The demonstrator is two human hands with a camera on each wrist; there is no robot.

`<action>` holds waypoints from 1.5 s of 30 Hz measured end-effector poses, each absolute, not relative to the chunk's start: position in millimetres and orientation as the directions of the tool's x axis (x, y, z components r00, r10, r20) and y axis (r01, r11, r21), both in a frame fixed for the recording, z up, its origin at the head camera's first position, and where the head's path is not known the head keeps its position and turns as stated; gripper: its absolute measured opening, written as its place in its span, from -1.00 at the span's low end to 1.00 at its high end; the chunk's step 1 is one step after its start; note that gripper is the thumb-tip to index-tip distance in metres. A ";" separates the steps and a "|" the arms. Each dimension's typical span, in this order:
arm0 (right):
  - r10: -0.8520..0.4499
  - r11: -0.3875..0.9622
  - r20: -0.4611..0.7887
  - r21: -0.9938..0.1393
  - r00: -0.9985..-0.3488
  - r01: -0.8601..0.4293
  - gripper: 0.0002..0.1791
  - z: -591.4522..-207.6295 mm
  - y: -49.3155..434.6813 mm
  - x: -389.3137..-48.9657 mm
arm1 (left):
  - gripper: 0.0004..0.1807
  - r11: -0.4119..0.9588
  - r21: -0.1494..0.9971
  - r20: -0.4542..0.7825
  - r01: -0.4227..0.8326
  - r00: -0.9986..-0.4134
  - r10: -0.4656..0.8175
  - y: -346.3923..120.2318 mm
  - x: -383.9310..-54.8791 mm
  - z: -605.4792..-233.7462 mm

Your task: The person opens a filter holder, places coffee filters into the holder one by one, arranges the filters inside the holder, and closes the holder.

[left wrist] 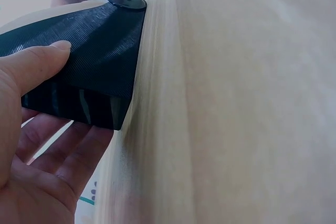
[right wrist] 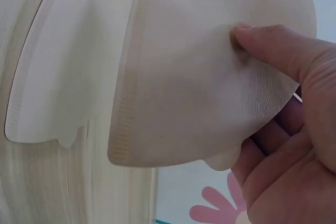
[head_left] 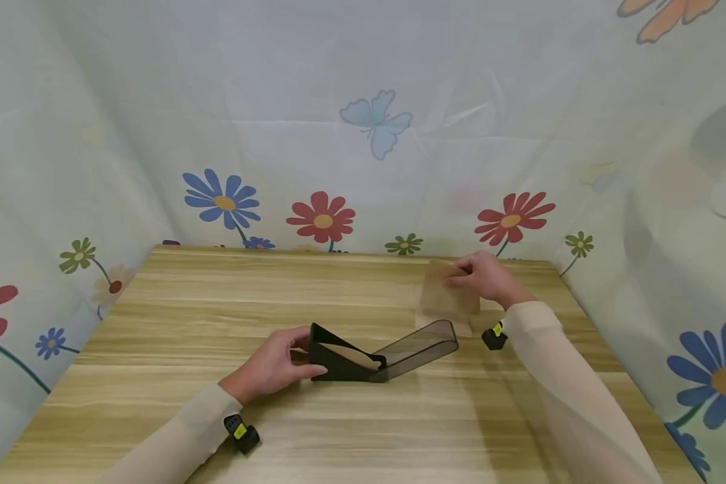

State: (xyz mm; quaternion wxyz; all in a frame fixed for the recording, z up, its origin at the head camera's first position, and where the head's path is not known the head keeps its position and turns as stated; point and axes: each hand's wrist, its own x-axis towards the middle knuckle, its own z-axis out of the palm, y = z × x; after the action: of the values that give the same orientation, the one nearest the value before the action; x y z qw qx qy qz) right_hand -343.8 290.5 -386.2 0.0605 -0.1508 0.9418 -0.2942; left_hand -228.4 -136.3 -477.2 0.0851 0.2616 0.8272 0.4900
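My left hand (head_left: 273, 363) grips the closed end of a black wedge-shaped coffee filter holder (head_left: 339, 368), its thumb on the ribbed side in the left wrist view. The holder's smoky see-through lid (head_left: 420, 347) is swung out to the right. Inside the holder, tan paper (head_left: 349, 353) shows along the opening. My right hand (head_left: 490, 279) pinches a tan paper coffee filter (right wrist: 194, 77) between thumb and fingers, raised above the table at the back right. Under it, another paper filter (right wrist: 50, 82) lies flat on the table.
The wood-grain table (head_left: 248, 289) meets a flower-printed curtain (head_left: 278, 154) at its back edge, and more curtain stands close on both sides. Each forearm wears a small black wrist camera (head_left: 243, 435).
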 end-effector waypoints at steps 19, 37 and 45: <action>-0.354 0.718 0.000 -0.641 -0.935 -0.272 -0.64 -349.7 276.0 -313.6 | -0.62 0.379 0.856 0.116 0.352 -0.844 0.523 -134.9 -229.3 -476.8; -0.486 0.630 0.022 -0.684 -0.874 -0.367 -0.82 -299.7 234.8 -274.5 | -0.61 0.365 0.865 0.118 0.344 -0.847 0.518 -135.4 -230.1 -478.1; -0.538 0.595 0.053 -0.683 -0.841 -0.424 -0.78 -296.6 212.7 -259.7 | -0.60 0.362 0.871 0.111 0.333 -0.849 0.516 -134.8 -230.2 -477.7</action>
State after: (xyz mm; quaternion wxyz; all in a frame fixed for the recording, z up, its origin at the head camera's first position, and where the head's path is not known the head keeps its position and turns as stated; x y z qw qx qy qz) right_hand -259.7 212.7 -296.6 0.0794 -0.2703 0.8894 -0.3599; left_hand -230.2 -134.8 -477.7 0.0909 0.2589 0.8202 0.5020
